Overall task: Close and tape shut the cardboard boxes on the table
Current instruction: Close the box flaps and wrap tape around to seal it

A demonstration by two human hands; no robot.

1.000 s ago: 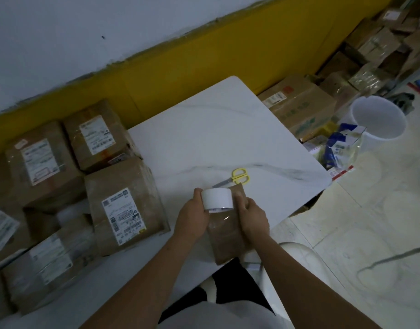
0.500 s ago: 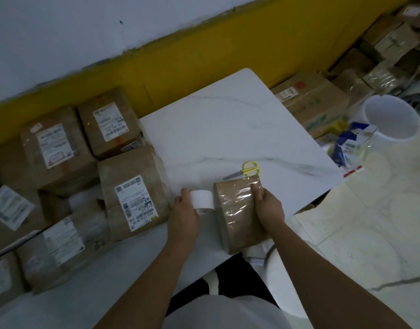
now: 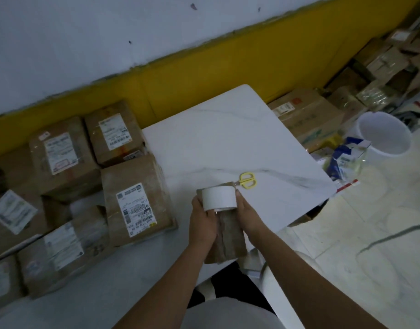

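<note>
A small brown cardboard box [image 3: 228, 241] wrapped in clear tape stands at the near edge of the white table [image 3: 228, 143]. On top of its far end sits a white roll of tape [image 3: 219, 197]. My left hand [image 3: 203, 220] grips the roll from the left, against the box's left side. My right hand [image 3: 248, 216] holds the box's right side, fingers up beside the roll. Yellow-handled scissors [image 3: 247, 180] lie just behind the box.
Several taped cardboard boxes with shipping labels [image 3: 135, 200] crowd the table's left half. On the floor to the right are more cartons [image 3: 306, 117], a white bucket [image 3: 383, 134] and a blue-and-white pack [image 3: 346, 157]. A yellow and white wall runs behind.
The roll was at the box's left side half a second ago; my left hand has brought it up over the box's top far end. My right hand stays on the box.
</note>
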